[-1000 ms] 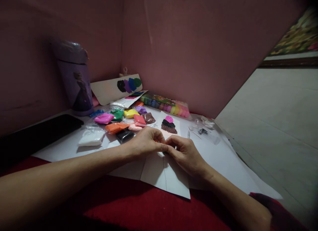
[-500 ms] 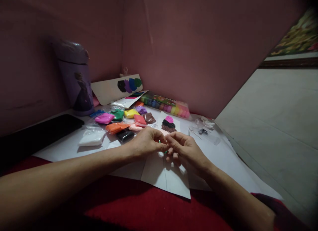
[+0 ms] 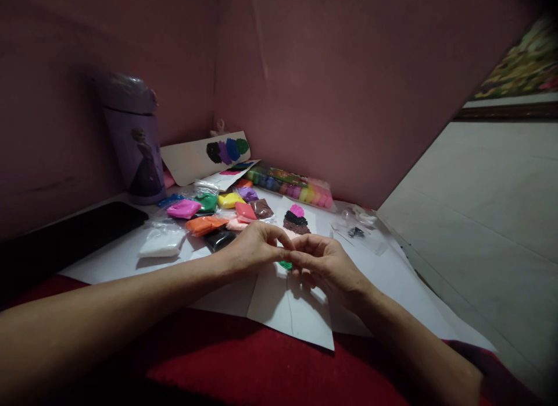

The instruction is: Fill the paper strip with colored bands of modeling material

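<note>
My left hand [image 3: 259,246] and my right hand [image 3: 329,263] meet fingertip to fingertip over a white card [image 3: 292,313]. Both pinch at the same spot, and what lies between the fingers is too small to make out. On the card, a green patch [image 3: 285,266] shows just below the fingertips. Beyond the hands the card bears a pink patch [image 3: 297,210], a black one [image 3: 296,218] and a brown one [image 3: 296,227]. A paler patch next to the fingers is partly hidden by them.
Left of the hands lie several bagged clay pieces, among them orange [image 3: 206,225] and white [image 3: 162,241]. A purple tumbler [image 3: 135,144] and a dark flat object [image 3: 82,231] stand farther left. Behind is a multicoloured clay pack [image 3: 290,187]; clear plastic [image 3: 368,237] lies right.
The fingertips of both hands have drawn closer together, and my right hand's fingers have shifted slightly down. More of the green patch shows now.
</note>
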`<state>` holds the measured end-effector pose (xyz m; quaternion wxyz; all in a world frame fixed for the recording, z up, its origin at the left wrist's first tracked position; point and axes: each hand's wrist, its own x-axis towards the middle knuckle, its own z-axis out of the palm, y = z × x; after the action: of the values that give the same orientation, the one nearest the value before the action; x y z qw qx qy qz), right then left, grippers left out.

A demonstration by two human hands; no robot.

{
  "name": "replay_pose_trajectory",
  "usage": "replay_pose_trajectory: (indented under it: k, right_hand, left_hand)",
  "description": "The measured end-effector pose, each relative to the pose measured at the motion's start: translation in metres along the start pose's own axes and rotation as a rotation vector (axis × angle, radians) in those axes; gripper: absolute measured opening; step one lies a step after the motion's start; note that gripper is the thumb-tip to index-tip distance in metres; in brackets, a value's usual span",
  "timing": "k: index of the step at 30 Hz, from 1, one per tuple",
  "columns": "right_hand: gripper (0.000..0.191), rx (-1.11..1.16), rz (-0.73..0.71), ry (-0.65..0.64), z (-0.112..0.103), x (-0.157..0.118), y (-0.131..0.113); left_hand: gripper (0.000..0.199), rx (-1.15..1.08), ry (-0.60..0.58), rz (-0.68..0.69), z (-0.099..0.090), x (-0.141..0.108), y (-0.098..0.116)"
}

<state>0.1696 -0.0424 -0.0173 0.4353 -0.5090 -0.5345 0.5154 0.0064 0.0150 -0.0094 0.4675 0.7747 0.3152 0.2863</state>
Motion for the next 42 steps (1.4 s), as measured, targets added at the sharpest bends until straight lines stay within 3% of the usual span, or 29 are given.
replay_pose_trajectory:
  k: [4,9,17,25,34,42]
  right_hand:
    - [0.028,0.044,-0.007,0.031,-0.0011,0.0009,0.0014]
    - [0.030,0.092,-0.046,0.094,-0.0018,0.0023,0.0018]
    - [0.021,0.078,-0.101,0.137,-0.0029,0.0038,0.0029]
    - [0.021,0.039,-0.141,0.173,-0.0008,0.0027,-0.0002]
    - [0.018,0.004,-0.167,0.162,0.0014,0.0016,-0.0009]
    - [0.021,-0.091,-0.213,0.096,0.0028,0.0004,0.0051]
  left_hand:
    - [0.016,-0.050,0.013,-0.027,-0.0003,-0.0004,0.0008]
    - [0.028,-0.072,0.052,-0.055,-0.0017,-0.0018,0.0032]
    - [0.026,-0.106,0.064,-0.135,-0.0033,0.0001,0.0006]
    - [0.042,-0.155,0.010,-0.153,-0.0023,0.0014,-0.0035]
    - [0.028,-0.273,-0.047,-0.064,-0.0010,-0.0011,-0.0051]
    - [0.029,-0.299,-0.133,-0.076,0.0004,0.0000,-0.0060]
